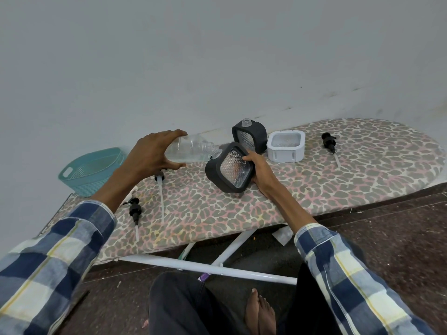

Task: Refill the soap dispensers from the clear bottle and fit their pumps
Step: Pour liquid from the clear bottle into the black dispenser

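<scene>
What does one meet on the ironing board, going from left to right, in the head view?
Teal basket → black pump → clear bottle held by the left hand → tilted dispenser held by the right hand → white dispenser → second black pump.

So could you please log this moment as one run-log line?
left hand: tips clear bottle | right hand: tilts black dispenser | mouths meeting | pumps off

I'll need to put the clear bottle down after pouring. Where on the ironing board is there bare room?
Bare leopard-print ironing board lies right of the white square dispenser, in front of the far black pump. Another patch lies along the near edge, right of the two left pumps. It is crowded around the two black-framed dispensers.
</scene>
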A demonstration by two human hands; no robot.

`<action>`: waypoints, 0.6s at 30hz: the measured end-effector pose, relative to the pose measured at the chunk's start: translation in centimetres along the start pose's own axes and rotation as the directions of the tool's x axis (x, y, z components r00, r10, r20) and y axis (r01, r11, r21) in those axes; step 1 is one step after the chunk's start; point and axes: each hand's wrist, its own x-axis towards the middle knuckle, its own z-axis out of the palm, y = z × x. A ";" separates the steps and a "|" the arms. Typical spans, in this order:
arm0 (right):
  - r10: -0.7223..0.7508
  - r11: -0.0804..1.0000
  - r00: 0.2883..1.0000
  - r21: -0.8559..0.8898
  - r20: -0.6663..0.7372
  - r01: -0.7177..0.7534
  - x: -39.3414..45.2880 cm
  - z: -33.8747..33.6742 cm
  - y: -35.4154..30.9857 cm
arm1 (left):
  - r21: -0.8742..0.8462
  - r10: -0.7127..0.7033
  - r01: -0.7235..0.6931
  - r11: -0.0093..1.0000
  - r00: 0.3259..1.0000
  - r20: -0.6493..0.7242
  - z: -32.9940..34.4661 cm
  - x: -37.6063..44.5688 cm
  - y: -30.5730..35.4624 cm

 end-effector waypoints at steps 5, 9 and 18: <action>-0.012 1.000 1.000 -0.004 -0.004 0.012 -0.1 0.1 -0.1 | 0.010 0.007 -0.007 1.000 1.000 -0.002 -0.2 0.1 0.1; 0.001 1.000 1.000 -0.005 -0.003 -0.001 -0.1 0.1 -0.1 | 0.029 0.017 -0.017 0.999 1.000 -0.013 -0.3 0.1 0.2; -0.004 1.000 1.000 0.010 0.005 0.004 0.2 -0.1 0.2 | 0.057 0.013 -0.011 0.998 1.000 -0.021 -0.5 0.1 0.3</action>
